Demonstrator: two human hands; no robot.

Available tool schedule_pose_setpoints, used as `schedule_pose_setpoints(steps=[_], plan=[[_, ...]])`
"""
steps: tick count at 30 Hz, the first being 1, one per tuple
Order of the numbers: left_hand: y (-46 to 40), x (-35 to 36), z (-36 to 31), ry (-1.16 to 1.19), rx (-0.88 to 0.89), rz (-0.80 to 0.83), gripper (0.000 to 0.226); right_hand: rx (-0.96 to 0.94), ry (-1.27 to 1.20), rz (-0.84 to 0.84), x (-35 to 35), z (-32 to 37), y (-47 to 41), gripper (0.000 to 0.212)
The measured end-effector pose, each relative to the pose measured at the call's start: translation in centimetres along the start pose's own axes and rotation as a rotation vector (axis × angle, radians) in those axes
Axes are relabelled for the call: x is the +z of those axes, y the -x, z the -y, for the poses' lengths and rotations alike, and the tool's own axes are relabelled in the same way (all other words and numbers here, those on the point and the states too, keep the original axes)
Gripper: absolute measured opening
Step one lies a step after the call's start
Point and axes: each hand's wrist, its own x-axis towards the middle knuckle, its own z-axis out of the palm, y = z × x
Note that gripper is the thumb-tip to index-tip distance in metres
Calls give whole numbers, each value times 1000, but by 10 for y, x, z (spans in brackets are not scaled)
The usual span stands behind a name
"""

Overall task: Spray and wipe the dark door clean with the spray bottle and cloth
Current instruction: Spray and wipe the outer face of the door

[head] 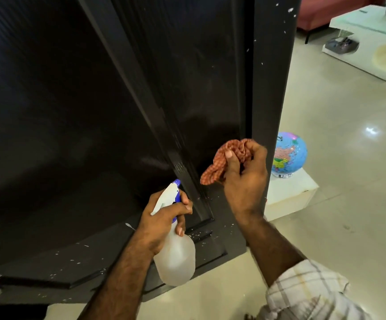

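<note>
- The left hand (pixel 164 218) grips the spray bottle (pixel 174 252) at its neck, fingers curled round under the white trigger head, thumb across the front. That neck is the natural hold: narrow, ridged by the blue collar, less likely to slip than the smooth body below.
- Below those fingers the translucent body looks like thin plastic; it probably flexes if squeezed, and its weight depends on the fill, which I cannot tell.
- The right hand (pixel 242 176) pinches a bunched orange checked cloth (pixel 226 158), thumb on top, loose folds spilling leftward from the fingertips. It is soft and limp, and would wipe best spread flat under the palm.
- Just beyond both sets of fingers stands the dark door (pixel 95 100), rigid, with white flecks near its lower mouldings.
</note>
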Motion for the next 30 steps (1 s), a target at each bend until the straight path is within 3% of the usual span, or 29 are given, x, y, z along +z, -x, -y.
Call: schedule_pose_setpoints(steps=[3, 7, 10, 12, 16, 25, 30], plan=[[0, 3, 2, 11, -11, -13, 62, -207, 69, -24, 0, 15, -12, 42], [4, 8, 1, 57, 25, 47, 46, -393, 270, 94, -5, -26, 1, 51], [6, 10, 0, 73, 40, 53, 33, -118, 359, 144, -4, -75, 28, 54], [7, 9, 0, 70, 40, 64, 37, 113, 329, 163, -3, -90, 42, 52], [7, 7, 0, 39, 30, 60, 42, 352, 284, 167, 0, -65, 28, 34], [-4, 20, -12, 80, 81, 8, 43, -121, 262, 69, -8, 34, -16, 46], [-11, 25, 0, 75, 52, -4, 54, -455, 85, 19, -4, -13, -14, 44]])
